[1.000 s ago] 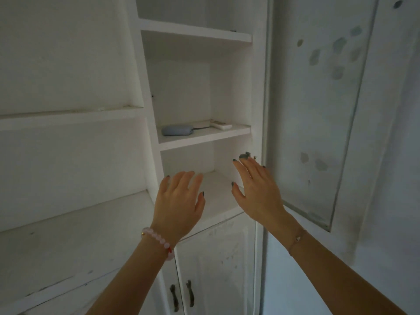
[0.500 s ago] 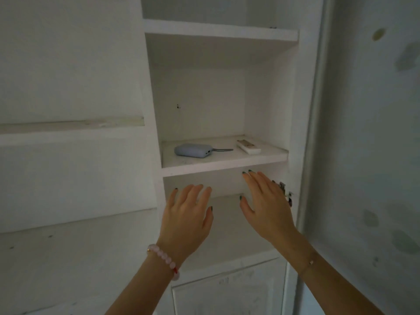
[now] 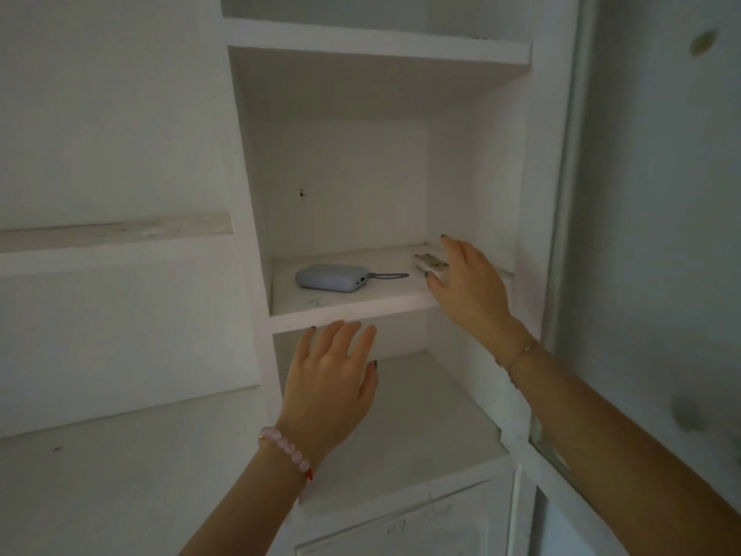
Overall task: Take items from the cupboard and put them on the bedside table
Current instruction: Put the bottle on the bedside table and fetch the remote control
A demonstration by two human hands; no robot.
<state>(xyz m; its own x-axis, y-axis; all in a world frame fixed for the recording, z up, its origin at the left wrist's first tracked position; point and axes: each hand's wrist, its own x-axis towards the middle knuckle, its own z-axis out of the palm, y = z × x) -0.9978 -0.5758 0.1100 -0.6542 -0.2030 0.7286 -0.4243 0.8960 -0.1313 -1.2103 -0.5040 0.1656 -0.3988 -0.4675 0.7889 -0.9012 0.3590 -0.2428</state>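
A white cupboard shelf (image 3: 353, 305) holds two items. A grey-blue power bank (image 3: 331, 278) with a short strap lies at its middle. To the right lies a small white flat device (image 3: 429, 266). My right hand (image 3: 471, 284) reaches onto the shelf and its fingers curl around the white device's right end, thumb underneath its near edge. My left hand (image 3: 333, 379) hovers just below the shelf's front edge, palm forward, fingers apart, holding nothing. The bedside table is out of view.
An open cupboard door (image 3: 657, 218) with a glass pane stands at the right. Another shelf (image 3: 377, 46) sits above, and a lower shelf (image 3: 417, 447) below. A wide open compartment (image 3: 120, 455) lies to the left. Closed lower doors (image 3: 401, 527) sit beneath.
My right hand rose from below the shelf and reached onto it, closing around the white device. My left hand lifted slightly toward the shelf edge. The camera moved closer.
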